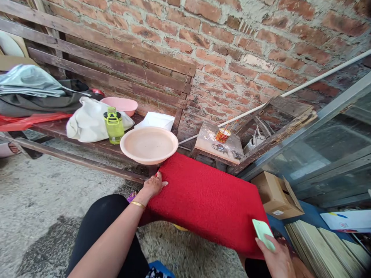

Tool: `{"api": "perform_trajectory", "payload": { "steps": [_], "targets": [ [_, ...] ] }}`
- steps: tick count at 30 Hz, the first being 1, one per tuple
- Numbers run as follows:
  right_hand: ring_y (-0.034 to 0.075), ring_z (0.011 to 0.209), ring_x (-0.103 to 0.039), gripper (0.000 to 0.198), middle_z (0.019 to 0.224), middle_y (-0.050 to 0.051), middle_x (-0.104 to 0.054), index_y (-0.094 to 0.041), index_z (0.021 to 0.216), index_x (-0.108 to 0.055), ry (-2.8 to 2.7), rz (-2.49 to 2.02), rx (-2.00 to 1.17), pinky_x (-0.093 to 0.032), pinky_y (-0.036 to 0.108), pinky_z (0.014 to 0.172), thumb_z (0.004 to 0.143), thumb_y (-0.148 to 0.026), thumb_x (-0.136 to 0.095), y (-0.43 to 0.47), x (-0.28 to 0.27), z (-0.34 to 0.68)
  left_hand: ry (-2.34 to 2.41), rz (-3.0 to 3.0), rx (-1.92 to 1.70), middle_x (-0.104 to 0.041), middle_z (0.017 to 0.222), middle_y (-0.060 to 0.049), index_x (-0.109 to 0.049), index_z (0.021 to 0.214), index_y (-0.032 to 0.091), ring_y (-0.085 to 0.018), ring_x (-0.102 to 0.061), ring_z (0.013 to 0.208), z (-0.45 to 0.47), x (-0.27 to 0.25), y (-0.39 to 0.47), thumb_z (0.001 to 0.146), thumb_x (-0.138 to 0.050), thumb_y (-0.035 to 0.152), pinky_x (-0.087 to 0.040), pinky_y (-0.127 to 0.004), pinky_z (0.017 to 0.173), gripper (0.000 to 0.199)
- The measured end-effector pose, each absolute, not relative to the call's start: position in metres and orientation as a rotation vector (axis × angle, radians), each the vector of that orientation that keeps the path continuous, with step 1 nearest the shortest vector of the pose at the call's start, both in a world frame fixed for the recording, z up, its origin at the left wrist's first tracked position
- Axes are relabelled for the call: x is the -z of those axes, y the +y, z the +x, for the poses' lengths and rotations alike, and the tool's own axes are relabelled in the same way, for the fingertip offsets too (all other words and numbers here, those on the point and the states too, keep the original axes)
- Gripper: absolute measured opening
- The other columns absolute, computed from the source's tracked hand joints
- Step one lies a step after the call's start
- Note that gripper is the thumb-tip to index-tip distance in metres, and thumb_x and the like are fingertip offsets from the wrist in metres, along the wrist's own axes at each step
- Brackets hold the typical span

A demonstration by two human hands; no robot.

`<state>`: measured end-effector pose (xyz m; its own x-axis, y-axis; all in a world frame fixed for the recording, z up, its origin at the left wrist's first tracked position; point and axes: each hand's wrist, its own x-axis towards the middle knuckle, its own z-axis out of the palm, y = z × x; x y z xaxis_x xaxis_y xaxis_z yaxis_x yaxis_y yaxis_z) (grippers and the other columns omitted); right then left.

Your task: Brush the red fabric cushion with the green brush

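Observation:
A red cloth [208, 193] lies smooth over a low, flat surface in front of me and hangs over its edges. My left hand [154, 185] is closed on the cloth's left edge, with the thumb on top and the fingers partly hidden. At the near right corner, my right hand [275, 251] grips a pale green, flat block with rounded corners [262, 230]; its exact kind I cannot tell. The block is tilted over the cloth, and whether it touches I cannot make out. Beyond my left hand, a shallow pinkish basin [149, 146] sits at the bench's end.
The wooden bench [116, 83] also bears a green bottle [113, 127], a white bag [88, 121] and a pink tub [123, 105]. A small table [203, 144] holds a red patterned cup [222, 136] and a padlock [219, 147]. A cardboard box [271, 195] and stacked boards [315, 247] stand right.

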<state>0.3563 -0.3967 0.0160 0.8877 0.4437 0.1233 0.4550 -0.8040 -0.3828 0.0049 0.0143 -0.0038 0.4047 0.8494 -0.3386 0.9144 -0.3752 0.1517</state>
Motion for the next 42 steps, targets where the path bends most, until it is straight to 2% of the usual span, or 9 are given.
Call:
{"api": "perform_trajectory", "payload": {
  "steps": [3, 5, 10, 14, 17, 21, 27, 33, 42],
  "targets": [
    [0.031, 0.102, -0.063, 0.054, 0.108, 0.012, -0.064, -0.025, 0.098, -0.073, -0.861, -2.462, -0.088, -0.051, 0.044, 0.093, 0.07, -0.067, -0.055, -0.353, -0.015, 0.307, 1.538, 2.342, 0.313, -0.059, 0.127, -0.031, -0.031, 0.149, 0.001, -0.034, -0.061, 0.118, 0.004, 0.005, 0.016, 0.097, -0.037, 0.054, -0.045, -0.04, 0.096, 0.075],
    [0.027, 0.11, -0.06, 0.049, 0.117, 0.009, -0.062, -0.025, 0.101, -0.073, -1.041, -2.361, -0.219, -0.05, 0.037, 0.095, 0.073, -0.061, -0.057, -0.324, -0.016, 0.274, 1.534, 2.338, 0.328, -0.059, 0.127, -0.031, -0.031, 0.149, 0.002, -0.033, -0.061, 0.119, 0.004, 0.004, 0.017, 0.097, -0.035, 0.055, -0.045, -0.04, 0.097, 0.075],
    [0.024, 0.111, -0.06, 0.038, 0.119, 0.006, -0.061, -0.028, 0.105, -0.073, -1.295, -2.289, -0.445, -0.048, 0.033, 0.095, 0.073, -0.044, -0.059, -0.301, -0.02, 0.245, 1.522, 2.334, 0.351, -0.059, 0.128, -0.032, -0.032, 0.148, 0.0, -0.033, -0.059, 0.123, 0.005, -0.001, 0.016, 0.097, -0.035, 0.054, -0.043, -0.04, 0.099, 0.074],
    [0.026, 0.109, -0.061, 0.046, 0.115, 0.007, -0.062, -0.027, 0.1, -0.073, -1.039, -2.431, -0.374, -0.049, 0.036, 0.095, 0.068, -0.056, -0.058, -0.35, -0.019, 0.292, 1.523, 2.321, 0.359, -0.058, 0.129, -0.031, -0.03, 0.148, 0.0, -0.034, -0.058, 0.123, 0.005, -0.003, 0.015, 0.097, -0.033, 0.054, -0.042, -0.04, 0.1, 0.074],
    [0.034, 0.106, -0.063, 0.049, 0.106, 0.01, -0.065, -0.03, 0.093, -0.072, -0.763, -2.573, -0.253, -0.049, 0.046, 0.097, 0.061, -0.064, -0.057, -0.404, -0.02, 0.335, 1.523, 2.316, 0.348, -0.058, 0.128, -0.031, -0.03, 0.149, 0.002, -0.034, -0.058, 0.123, 0.005, -0.001, 0.015, 0.097, -0.035, 0.055, -0.042, -0.041, 0.1, 0.074],
    [0.041, 0.102, -0.062, 0.043, 0.095, 0.015, -0.065, -0.036, 0.087, -0.067, -0.52, -2.643, -0.062, -0.048, 0.056, 0.093, 0.064, -0.071, -0.055, -0.446, -0.019, 0.35, 1.541, 2.31, 0.304, -0.057, 0.131, -0.03, -0.029, 0.15, 0.003, -0.035, -0.059, 0.122, 0.004, 0.005, 0.017, 0.096, -0.035, 0.055, -0.042, -0.042, 0.1, 0.075],
    [0.032, 0.105, -0.063, 0.046, 0.111, 0.01, -0.061, -0.03, 0.097, -0.069, -0.69, -2.373, -0.041, -0.053, 0.046, 0.092, 0.073, -0.068, -0.059, -0.395, 0.0, 0.28, 1.539, 2.243, 0.258, -0.057, 0.131, -0.028, -0.03, 0.151, 0.007, -0.039, -0.057, 0.123, -0.002, 0.011, 0.018, 0.094, -0.033, 0.059, -0.042, -0.047, 0.1, 0.077],
    [0.027, 0.109, -0.06, 0.033, 0.116, 0.007, -0.06, -0.03, 0.101, -0.073, -1.14, -2.288, -0.217, -0.051, 0.038, 0.094, 0.078, -0.049, -0.059, -0.348, 0.0, 0.239, 1.603, 2.118, 0.208, -0.05, 0.137, -0.027, -0.021, 0.155, 0.013, -0.041, -0.053, 0.127, -0.002, 0.009, 0.012, 0.095, -0.027, 0.06, -0.042, -0.05, 0.099, 0.077],
    [0.033, 0.104, -0.06, 0.056, 0.103, 0.012, -0.065, -0.025, 0.097, -0.072, -0.695, -2.542, -0.094, -0.047, 0.05, 0.098, 0.065, -0.068, -0.057, -0.456, -0.003, 0.339, 1.782, 2.173, 0.046, -0.054, 0.129, -0.024, -0.028, 0.154, 0.016, -0.04, -0.056, 0.12, 0.007, 0.013, -0.007, 0.095, -0.026, 0.062, -0.044, -0.054, 0.095, 0.074]
  ]
}}
